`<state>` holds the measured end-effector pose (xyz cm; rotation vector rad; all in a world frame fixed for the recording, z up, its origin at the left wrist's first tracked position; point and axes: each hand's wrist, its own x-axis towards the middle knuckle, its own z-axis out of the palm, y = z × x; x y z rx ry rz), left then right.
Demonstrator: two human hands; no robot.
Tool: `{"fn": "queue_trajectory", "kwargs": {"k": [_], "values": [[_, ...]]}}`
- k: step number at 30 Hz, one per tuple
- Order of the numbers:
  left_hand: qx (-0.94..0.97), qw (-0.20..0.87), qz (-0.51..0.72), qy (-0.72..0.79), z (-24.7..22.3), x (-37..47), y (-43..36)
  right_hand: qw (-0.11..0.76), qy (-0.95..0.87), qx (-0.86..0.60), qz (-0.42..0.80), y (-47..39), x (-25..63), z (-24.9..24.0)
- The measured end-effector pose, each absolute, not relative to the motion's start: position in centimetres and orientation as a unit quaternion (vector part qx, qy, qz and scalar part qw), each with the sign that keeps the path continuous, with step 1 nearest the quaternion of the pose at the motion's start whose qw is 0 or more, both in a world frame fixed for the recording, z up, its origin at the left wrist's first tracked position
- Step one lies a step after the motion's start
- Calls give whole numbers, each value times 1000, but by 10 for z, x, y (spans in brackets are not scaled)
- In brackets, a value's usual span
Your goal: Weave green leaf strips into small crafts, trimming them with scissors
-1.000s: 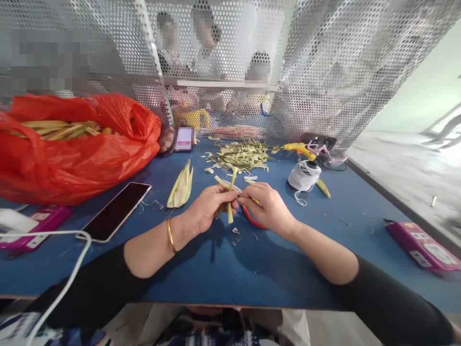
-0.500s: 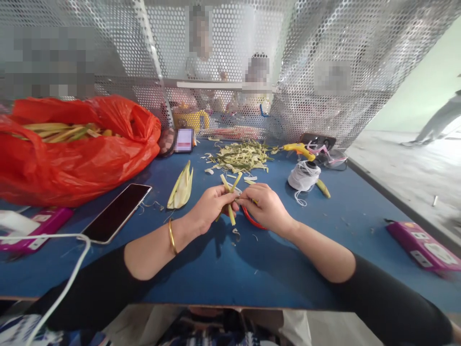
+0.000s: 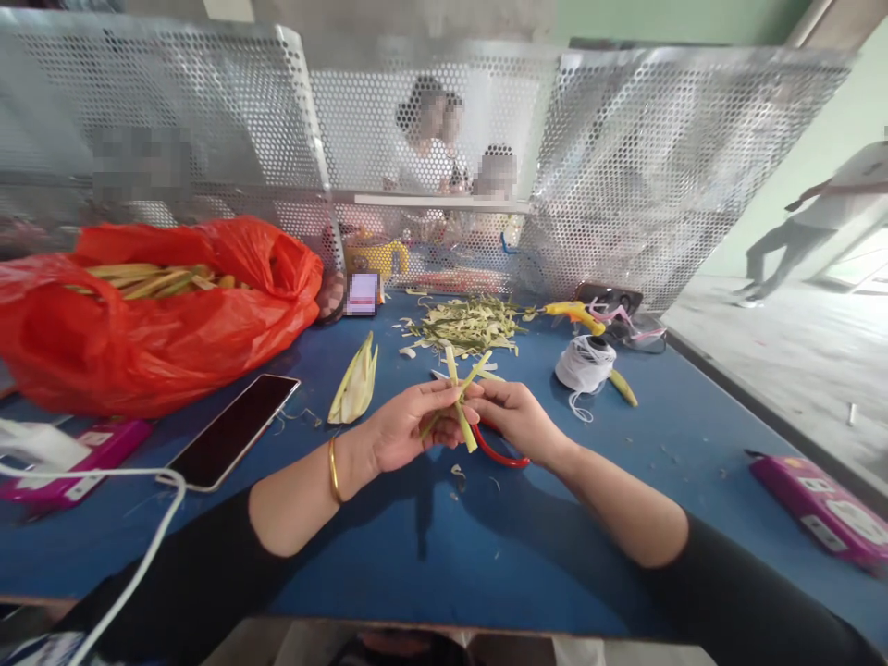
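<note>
Pinching crossed yellow-green strips, the left hand and right hand are meeting above the blue tabletop. Red-handled scissors are showing beneath the right hand.

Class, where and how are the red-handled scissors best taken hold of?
Probably by the red handle, coming from the near side: its curved end faces that way and shows past the right hand, while much of the rest is hidden.

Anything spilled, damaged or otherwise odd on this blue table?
No obvious damage, just untidiness: greenish plant trimmings lie in a loose heap beyond the left hand and right hand, and a slack end trails from the spool of white string.
</note>
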<state>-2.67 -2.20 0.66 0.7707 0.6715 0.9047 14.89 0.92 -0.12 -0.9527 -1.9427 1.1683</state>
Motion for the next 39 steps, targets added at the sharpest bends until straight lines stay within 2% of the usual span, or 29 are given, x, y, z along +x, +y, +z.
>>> {"fn": "queue_trajectory", "kwargs": {"k": [4,9,12,18,25,31,35,39], "values": [[374,754,437,317,8,-23,-25,331,-720,-361,492,8,147,1],[355,727,465,359,10,-14,-32,351,-729,-353,471,7,144,-3],[326,733,467,371,10,-14,-33,366,-730,-351,459,7,143,-7],[343,771,442,304,16,-19,-32,391,-709,-341,478,9,144,-9],[383,748,434,324,13,-21,-31,359,-712,-336,501,10,145,-11],[335,682,506,408,17,-17,-30,411,-805,-332,271,9,149,-6],[305,641,540,453,18,-17,-29,406,-847,-313,143,6,151,-6],[301,642,537,457,17,-18,-29,398,-869,-292,43,2,150,-7]]}}
